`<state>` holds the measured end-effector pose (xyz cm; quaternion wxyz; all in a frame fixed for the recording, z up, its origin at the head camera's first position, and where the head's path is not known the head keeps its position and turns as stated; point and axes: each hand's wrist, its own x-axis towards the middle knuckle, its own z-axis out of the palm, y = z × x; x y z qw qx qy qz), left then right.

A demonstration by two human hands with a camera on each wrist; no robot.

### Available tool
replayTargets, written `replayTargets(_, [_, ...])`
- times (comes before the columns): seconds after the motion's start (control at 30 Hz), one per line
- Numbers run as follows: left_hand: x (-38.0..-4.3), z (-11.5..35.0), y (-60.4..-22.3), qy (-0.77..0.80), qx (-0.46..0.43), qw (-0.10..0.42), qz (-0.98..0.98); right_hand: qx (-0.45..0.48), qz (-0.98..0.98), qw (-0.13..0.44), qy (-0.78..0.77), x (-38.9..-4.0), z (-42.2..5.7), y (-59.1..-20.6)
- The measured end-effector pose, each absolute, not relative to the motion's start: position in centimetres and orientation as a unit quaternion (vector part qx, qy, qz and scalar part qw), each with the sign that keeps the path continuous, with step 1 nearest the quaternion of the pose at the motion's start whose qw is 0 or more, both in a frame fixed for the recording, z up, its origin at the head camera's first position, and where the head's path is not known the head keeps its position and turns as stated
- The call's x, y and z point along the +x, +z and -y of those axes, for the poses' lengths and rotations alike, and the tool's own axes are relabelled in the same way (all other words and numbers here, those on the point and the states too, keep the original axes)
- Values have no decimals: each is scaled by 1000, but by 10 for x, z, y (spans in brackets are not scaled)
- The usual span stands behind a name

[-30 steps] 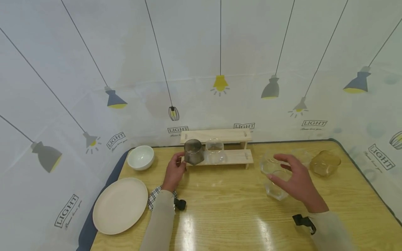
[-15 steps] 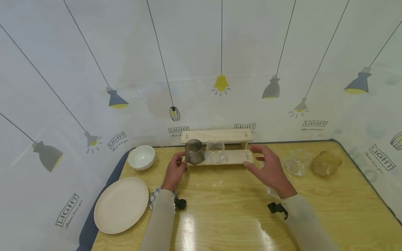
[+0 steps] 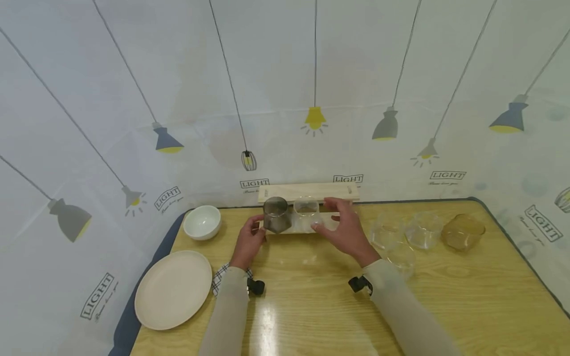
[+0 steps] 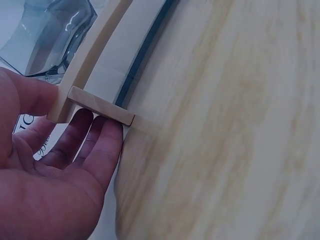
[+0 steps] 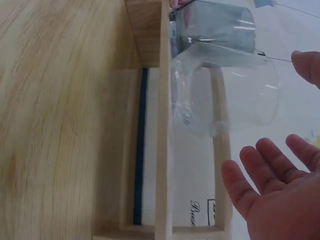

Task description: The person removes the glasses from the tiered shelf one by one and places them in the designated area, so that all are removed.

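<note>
A two-step wooden rack point(image 3: 309, 192) stands at the back of the table, against the wall covering. On its lower step sit a smoky grey glass point(image 3: 278, 217) and, just right of it, a clear glass point(image 3: 306, 206). My left hand point(image 3: 248, 242) grips the left end of that step; the left wrist view has the thumb at the plank point(image 4: 63, 102) and fingertips against the short end leg point(image 4: 100, 106). My right hand point(image 3: 346, 233) reaches around the clear glass's right side. In the right wrist view its fingers point(image 5: 260, 167) are spread, apart from the glass.
To the right stand several glasses: clear ones point(image 3: 423, 231) and an amber one point(image 3: 463, 232). At left are a white bowl point(image 3: 202, 222), a large cream plate point(image 3: 173, 290) and a checked cloth point(image 3: 219, 279) partly under the left forearm.
My right hand has swept left, from beside the clear glasses on the table, past the rack's right end, to the clear glass on the rack. The left hand stays at the rack.
</note>
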<state>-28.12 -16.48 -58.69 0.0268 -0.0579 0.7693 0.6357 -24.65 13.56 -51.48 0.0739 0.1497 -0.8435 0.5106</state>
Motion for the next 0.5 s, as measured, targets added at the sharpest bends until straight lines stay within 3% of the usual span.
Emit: replayTargets(0.5, [-284,163,-587,643,-69,39,-762,151,848,38,506,-270,-113,-522])
